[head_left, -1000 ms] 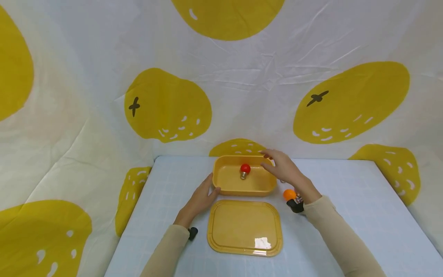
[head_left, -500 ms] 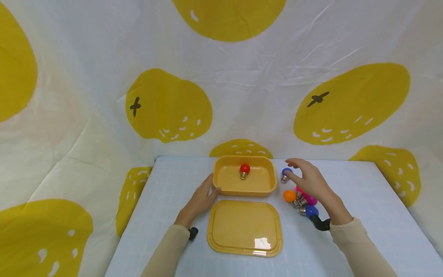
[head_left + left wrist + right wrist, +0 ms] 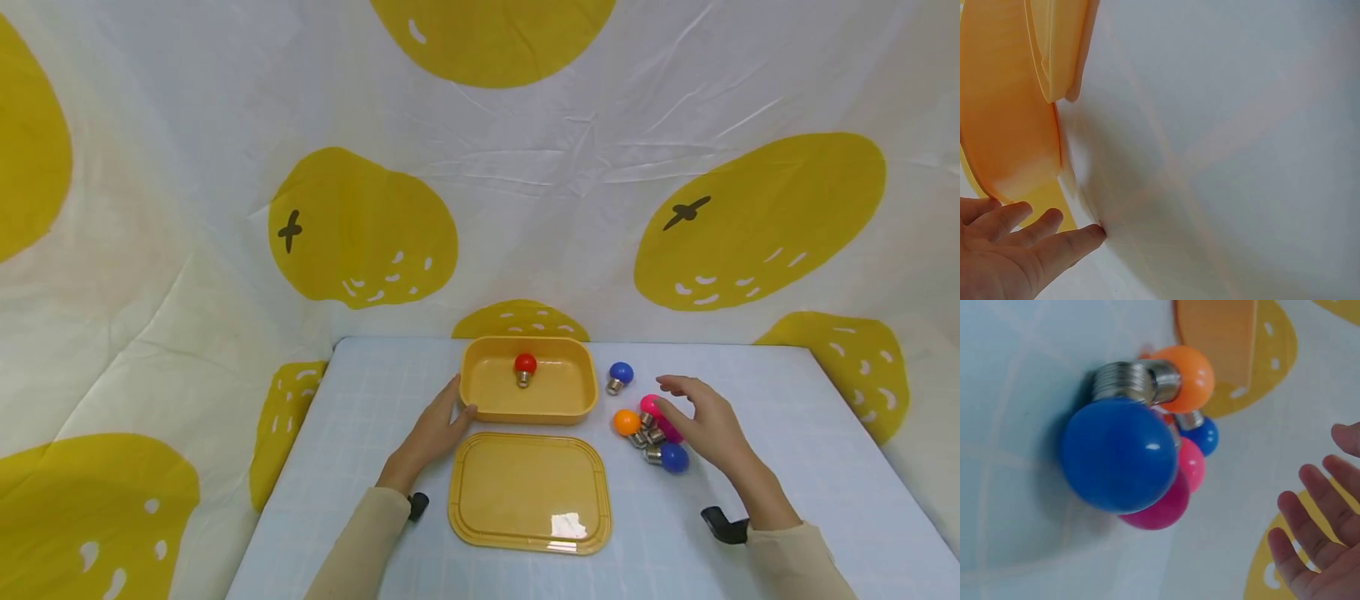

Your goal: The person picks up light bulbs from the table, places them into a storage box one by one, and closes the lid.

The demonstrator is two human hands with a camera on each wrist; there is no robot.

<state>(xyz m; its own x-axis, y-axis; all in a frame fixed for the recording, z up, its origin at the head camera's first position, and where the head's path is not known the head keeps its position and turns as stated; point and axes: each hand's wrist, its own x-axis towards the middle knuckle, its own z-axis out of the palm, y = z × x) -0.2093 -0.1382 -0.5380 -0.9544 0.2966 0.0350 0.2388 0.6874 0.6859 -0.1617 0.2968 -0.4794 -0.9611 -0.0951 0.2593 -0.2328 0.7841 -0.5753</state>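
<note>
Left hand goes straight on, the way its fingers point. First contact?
Most likely the box: its left end lies right at the left hand in the head view. Depth is unclear, so whether they already touch is hard to tell.

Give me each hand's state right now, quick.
Left hand: open, touching the left end of the yellow box.
Right hand: open, holding nothing, near the pile of bulbs.

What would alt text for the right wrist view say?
A blue bulb looms closest, with a magenta bulb, pink bulb, orange bulb and second blue bulb behind it on a pale surface. The right-hand grip, empty, is at lower right.
</note>
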